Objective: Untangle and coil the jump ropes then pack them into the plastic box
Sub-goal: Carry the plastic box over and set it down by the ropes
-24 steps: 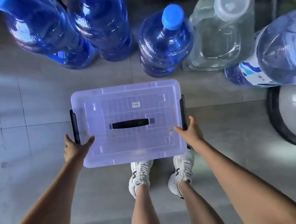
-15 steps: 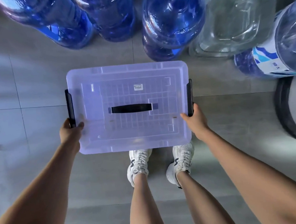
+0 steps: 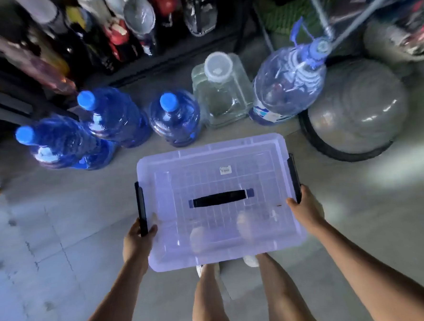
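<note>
A translucent lilac plastic box (image 3: pixel 221 241) with its lid on hangs above the floor, held level in front of my legs. A black carry handle (image 3: pixel 219 198) lies across the middle of the lid, and black latches run down both short sides. My left hand (image 3: pixel 138 241) grips the box's left side at the latch. My right hand (image 3: pixel 306 210) grips the right side at the other latch. No jump rope shows anywhere, and nothing can be made out inside the box.
Three blue water jugs (image 3: pixel 176 118) stand on the tiled floor ahead, with a clear square jug (image 3: pixel 223 95) and a large pale jug (image 3: pixel 288 81) to their right. A grey exercise ball (image 3: pixel 354 107) sits at right. Dark shelves of bottles (image 3: pixel 123 31) line the back.
I have lifted the box off the floor with both hands. My head has come up, so the jugs look smaller and the shelves now show.
</note>
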Tool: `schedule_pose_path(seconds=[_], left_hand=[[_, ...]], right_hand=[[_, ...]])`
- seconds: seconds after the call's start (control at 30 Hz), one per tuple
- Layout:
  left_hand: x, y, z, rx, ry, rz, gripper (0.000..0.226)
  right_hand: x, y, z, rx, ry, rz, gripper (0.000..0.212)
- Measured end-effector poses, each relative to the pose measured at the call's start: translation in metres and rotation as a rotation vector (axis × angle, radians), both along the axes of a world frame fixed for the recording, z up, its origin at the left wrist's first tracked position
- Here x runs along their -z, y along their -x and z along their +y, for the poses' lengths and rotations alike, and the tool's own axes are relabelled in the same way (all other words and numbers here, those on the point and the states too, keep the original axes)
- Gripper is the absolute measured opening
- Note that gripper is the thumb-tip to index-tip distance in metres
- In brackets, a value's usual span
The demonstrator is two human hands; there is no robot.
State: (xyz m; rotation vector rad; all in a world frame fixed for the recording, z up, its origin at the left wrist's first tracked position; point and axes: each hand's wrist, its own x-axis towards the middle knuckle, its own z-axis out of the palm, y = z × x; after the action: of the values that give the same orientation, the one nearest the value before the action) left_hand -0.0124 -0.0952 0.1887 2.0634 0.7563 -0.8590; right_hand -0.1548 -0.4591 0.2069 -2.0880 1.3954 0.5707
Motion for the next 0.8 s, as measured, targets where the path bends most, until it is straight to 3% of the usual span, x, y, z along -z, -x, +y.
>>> schedule_pose_path(seconds=[0.23,0.47,0.57,0.73,0.8], left_hand=[[-0.133,-0.002,-0.126,0.478,0.102,-0.059,0.045],[-0.222,0.050,-0.349,0.899,0.272,-0.112,0.036],[-0.250,0.091,-0.454,1.022,0.282,-0.163,0.028],[-0.281,0.158,-0.604,1.197,0.322,-0.152,0.046],[-0.297,0.184,-0.655,1.228,0.324,-0.186,0.043]], right_hand=[[-0.137,0.117,-0.067,0.333,0.072,-0.042,0.032],[-0.223,0.268,-0.143,0.743,0.093,-0.127,0.034],[-0.252,0.332,-0.190,0.858,0.090,-0.150,0.033],[-0.281,0.428,-0.279,0.975,0.119,-0.209,0.032],[-0.290,0.457,-0.318,1.009,0.136,-0.235,0.029]])
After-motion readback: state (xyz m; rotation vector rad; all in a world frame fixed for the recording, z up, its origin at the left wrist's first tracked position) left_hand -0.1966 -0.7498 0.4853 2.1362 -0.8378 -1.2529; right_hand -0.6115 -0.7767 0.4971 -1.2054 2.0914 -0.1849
